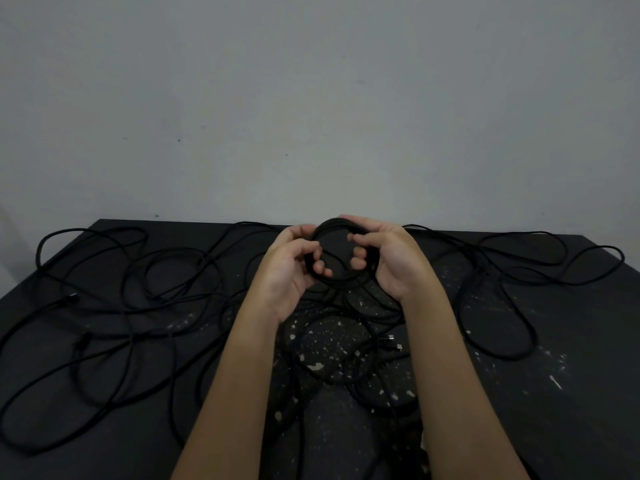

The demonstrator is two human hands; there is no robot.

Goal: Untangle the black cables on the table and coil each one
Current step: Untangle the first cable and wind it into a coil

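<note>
The tabletop [571, 410] is black, with little white specks [313, 366] in the middle and near the right edge. Loose black cables [512, 357] lie all over it in big loops, from the left edge to the far right corner. Two small silver plugs [394, 342] lie near the middle.

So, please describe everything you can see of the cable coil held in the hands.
The coil is a small round ring of several turns of thin, matte black cable, held above the table, its opening facing the camera. The left hand grips its left side, the right hand its right side, fingers curled through the opening. Its ends are not visible.
</note>
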